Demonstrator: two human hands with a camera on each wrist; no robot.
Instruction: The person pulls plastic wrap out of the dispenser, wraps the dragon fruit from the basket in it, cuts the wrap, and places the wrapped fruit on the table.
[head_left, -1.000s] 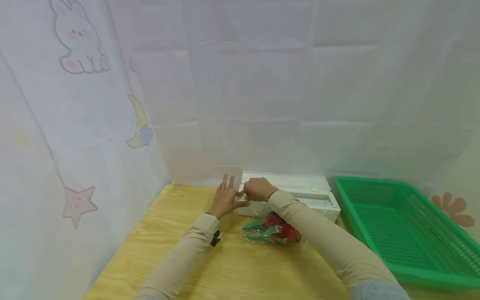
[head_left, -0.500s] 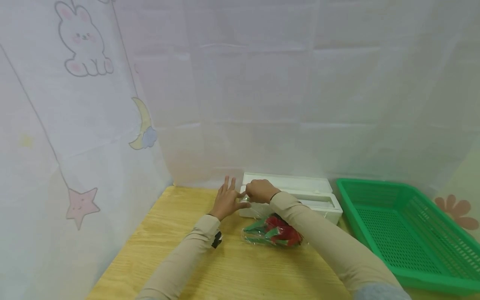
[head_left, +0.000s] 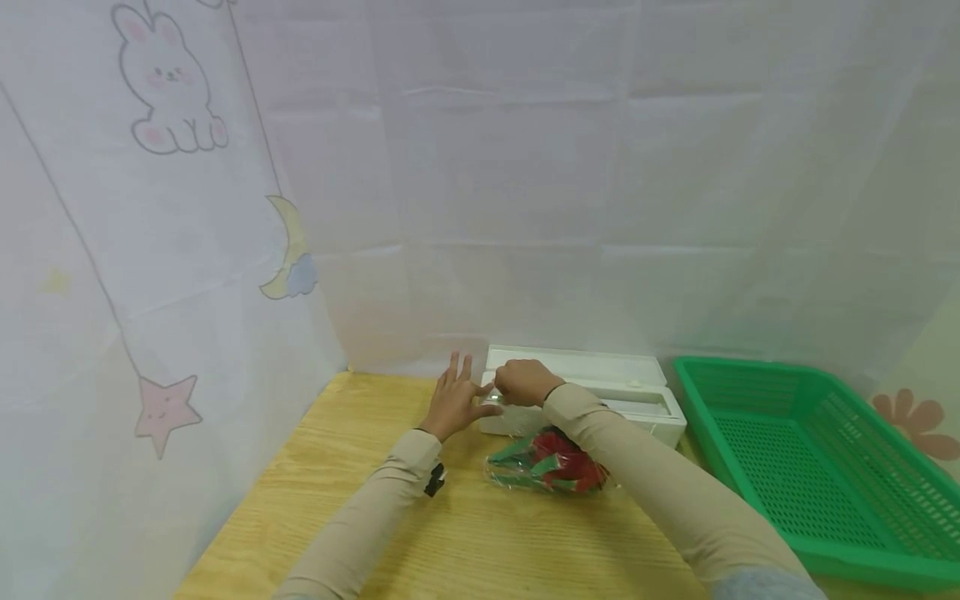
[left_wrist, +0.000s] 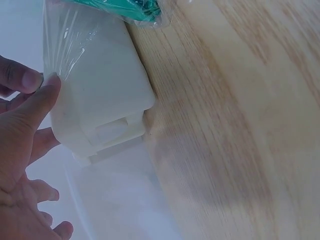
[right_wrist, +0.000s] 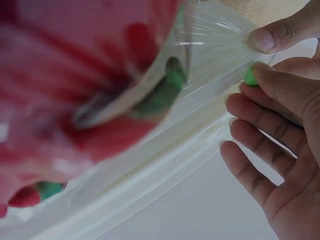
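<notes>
A red, green-tipped thing like a dragon fruit lies in clear plastic wrapping on the table. Behind it stands a long white box, its lid raised. Close together at the box's left end, both hands work on the plastic, which is drawn tight towards their fingertips. My left hand pinches it by thumb and finger, its other fingers spread. My right hand pinches a small green piece at the plastic's gathered edge, its remaining fingers loosely bent in the right wrist view.
To the right, a large green plastic basket with a slotted floor stands beside the box. The wooden table ends at a white cloth hung behind it and on the left, printed with a rabbit, a moon and a star.
The head view has shifted slightly. Both hands keep nearly the same pinching pose at the box's left end, and the wrapped red thing stays in place.
</notes>
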